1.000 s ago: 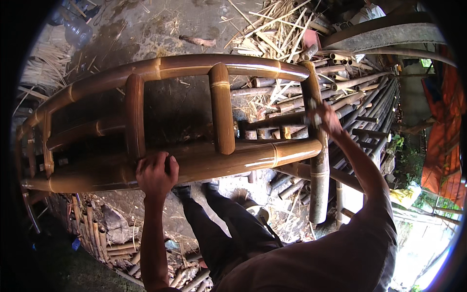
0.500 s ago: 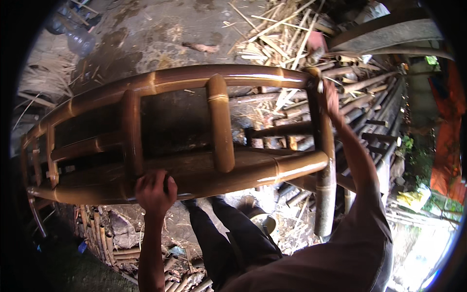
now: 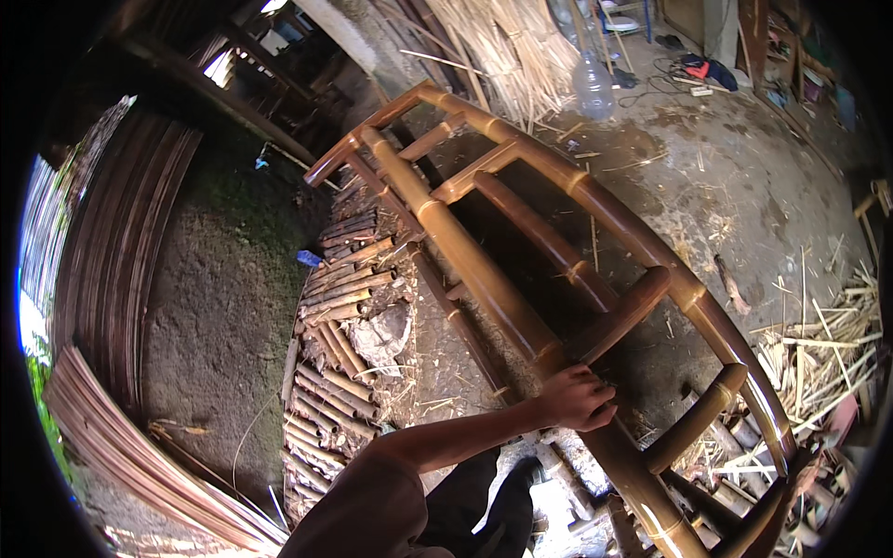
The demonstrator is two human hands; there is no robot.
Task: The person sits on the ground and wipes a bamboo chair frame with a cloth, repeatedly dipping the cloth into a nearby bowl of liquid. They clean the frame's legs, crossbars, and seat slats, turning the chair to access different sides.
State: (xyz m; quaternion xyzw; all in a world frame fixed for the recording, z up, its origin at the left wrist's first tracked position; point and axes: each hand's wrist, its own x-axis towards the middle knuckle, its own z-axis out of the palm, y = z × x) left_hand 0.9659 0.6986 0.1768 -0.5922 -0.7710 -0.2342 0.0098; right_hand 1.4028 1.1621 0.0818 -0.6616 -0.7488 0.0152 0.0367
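A long bamboo bench [image 3: 479, 274], glossy and dark brown with paler rings at its joints, stretches from the upper left to the lower right. My left hand [image 3: 579, 397] is closed over its near lower rail, the fingers curled across the top beside a short upright. At the bench's right-hand corner my right hand [image 3: 811, 472] shows only in part, dim and close to the picture's rim. It looks closed round the corner post. The right forearm is out of sight.
Cut bamboo pieces [image 3: 326, 409] lie stacked left of the bench, with a pale crumpled sack [image 3: 381, 337] among them. Shavings and split strips [image 3: 823, 372] cover the floor at right. A large clear bottle [image 3: 593, 86] stands beyond the bench, near bundled strips [image 3: 502, 46].
My view has swung left, so the bench now runs diagonally and its far left end shows fully. My left hand stays on the near rail; the right is now near the rim.
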